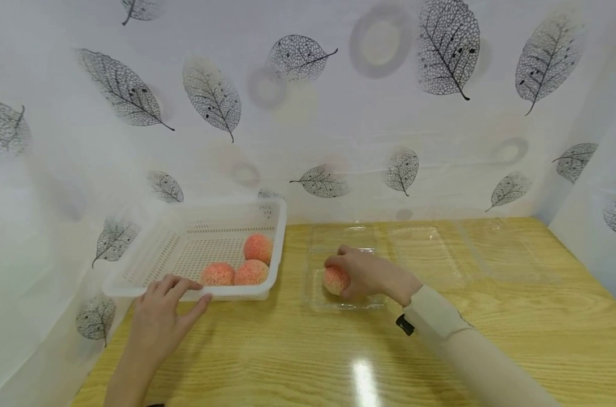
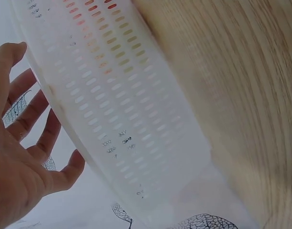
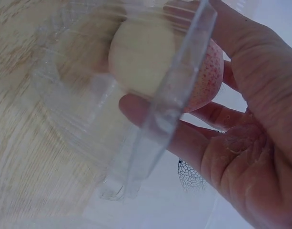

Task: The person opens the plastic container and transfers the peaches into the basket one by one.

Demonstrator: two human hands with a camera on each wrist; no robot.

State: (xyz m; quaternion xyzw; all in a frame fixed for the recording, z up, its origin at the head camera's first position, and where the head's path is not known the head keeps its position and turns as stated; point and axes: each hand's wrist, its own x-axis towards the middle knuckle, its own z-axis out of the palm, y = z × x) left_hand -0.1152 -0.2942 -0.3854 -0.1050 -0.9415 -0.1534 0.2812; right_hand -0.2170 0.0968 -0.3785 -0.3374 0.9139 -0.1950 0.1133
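My right hand (image 1: 364, 272) grips a pink-and-yellow peach (image 1: 336, 280) inside a clear plastic clamshell box (image 1: 315, 299) with its lid folded back. In the right wrist view, fingers and thumb curl round the peach (image 3: 207, 78), partly behind the see-through wall of the box (image 3: 167, 107). My left hand (image 1: 160, 316) rests at the front rim of a white perforated basket (image 1: 196, 291), its fingertips over the edge. Seen from the left wrist, the hand's fingers bend loosely at the rim of the basket (image 2: 112, 109). Inside the basket sit three peaches (image 1: 252, 272), grouped toward its right side.
To the right of the box, more clear plastic boxes (image 1: 425, 254) lie on the wooden table (image 1: 267, 350). A white sheet (image 1: 328, 124) with leaf prints hangs behind the table and along both sides.
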